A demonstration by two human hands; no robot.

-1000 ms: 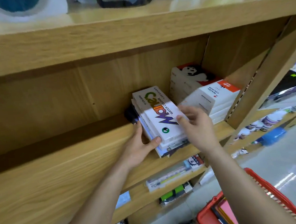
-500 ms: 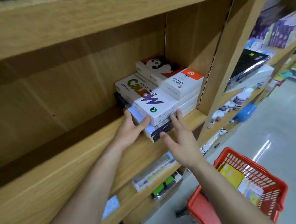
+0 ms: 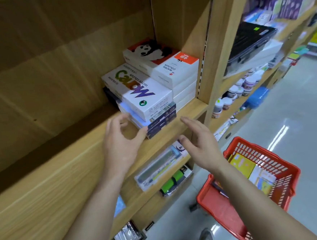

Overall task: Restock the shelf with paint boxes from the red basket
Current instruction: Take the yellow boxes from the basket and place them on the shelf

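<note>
A white water-colour paint box (image 3: 142, 89) tops a stack of paint boxes on the wooden shelf (image 3: 78, 159). To its right stands a taller stack topped by a panda box (image 3: 153, 51). My left hand (image 3: 121, 143) hovers just left of the stack's front corner, fingers curled apart, holding nothing. My right hand (image 3: 200, 145) is open below the shelf edge, clear of the boxes. The red basket (image 3: 225, 209) sits on the floor at lower right with several paint boxes (image 3: 243, 164) inside.
A wooden upright (image 3: 216, 46) bounds the shelf on the right. Lower shelves hold packaged pens (image 3: 161, 168) and small jars (image 3: 236, 92). A black case (image 3: 251, 40) lies on the neighbouring shelf. The grey floor (image 3: 294, 114) opens to the right.
Both hands have let go of the stack and drawn back from it. The view has swung down and right, showing more of the basket.
</note>
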